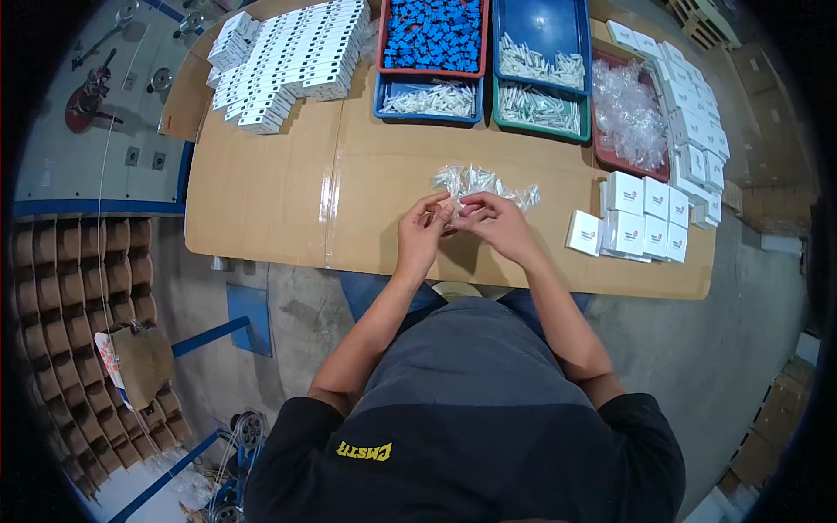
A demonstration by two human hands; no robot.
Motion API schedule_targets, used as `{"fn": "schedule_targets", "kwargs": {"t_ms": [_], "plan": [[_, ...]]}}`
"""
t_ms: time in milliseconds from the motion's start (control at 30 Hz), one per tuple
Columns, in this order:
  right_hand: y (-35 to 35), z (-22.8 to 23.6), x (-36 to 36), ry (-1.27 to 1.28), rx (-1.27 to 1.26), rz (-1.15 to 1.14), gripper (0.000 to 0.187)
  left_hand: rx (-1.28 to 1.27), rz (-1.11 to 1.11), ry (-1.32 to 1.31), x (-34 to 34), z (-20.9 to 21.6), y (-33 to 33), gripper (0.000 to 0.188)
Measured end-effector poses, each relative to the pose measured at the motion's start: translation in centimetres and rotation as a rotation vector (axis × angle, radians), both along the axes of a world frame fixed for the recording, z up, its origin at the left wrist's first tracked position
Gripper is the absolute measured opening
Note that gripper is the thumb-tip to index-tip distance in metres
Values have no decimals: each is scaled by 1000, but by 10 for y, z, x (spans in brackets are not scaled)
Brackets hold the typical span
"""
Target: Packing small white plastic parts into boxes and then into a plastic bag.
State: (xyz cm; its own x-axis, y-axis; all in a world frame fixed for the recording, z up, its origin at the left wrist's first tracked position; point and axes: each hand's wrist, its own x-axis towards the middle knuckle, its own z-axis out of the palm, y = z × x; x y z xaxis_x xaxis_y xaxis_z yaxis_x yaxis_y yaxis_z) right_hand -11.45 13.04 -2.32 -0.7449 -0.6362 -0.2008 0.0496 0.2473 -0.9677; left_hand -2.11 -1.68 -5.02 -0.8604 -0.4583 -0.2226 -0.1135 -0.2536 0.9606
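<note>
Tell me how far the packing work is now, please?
Done, it seems: closed white boxes stand stacked at the right of the table. In hand: the left hand and right hand together pinch a small clear bag at the table's near edge. Left: a pile of clear bags just beyond the hands, a red tray of bags, and flat white boxes at the far left.

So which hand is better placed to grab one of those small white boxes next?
Probably the right hand: the small white boxes stand on its side of the table, while the left hand would have to cross over.
</note>
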Motion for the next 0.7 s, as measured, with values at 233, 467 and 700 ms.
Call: {"fn": "schedule_targets", "kwargs": {"t_ms": [233, 467, 700], "plan": [[-1, -16, 13, -422, -126, -62, 19, 148, -52, -59, 10, 0, -3, 23], [3, -10, 9, -307, 0, -75, 10, 270, -135, -38, 15, -1, -1, 20], [5, 10, 4, -466, -281, -104, 20, 128, -44, 26, 6, 6, -1, 13]]}}
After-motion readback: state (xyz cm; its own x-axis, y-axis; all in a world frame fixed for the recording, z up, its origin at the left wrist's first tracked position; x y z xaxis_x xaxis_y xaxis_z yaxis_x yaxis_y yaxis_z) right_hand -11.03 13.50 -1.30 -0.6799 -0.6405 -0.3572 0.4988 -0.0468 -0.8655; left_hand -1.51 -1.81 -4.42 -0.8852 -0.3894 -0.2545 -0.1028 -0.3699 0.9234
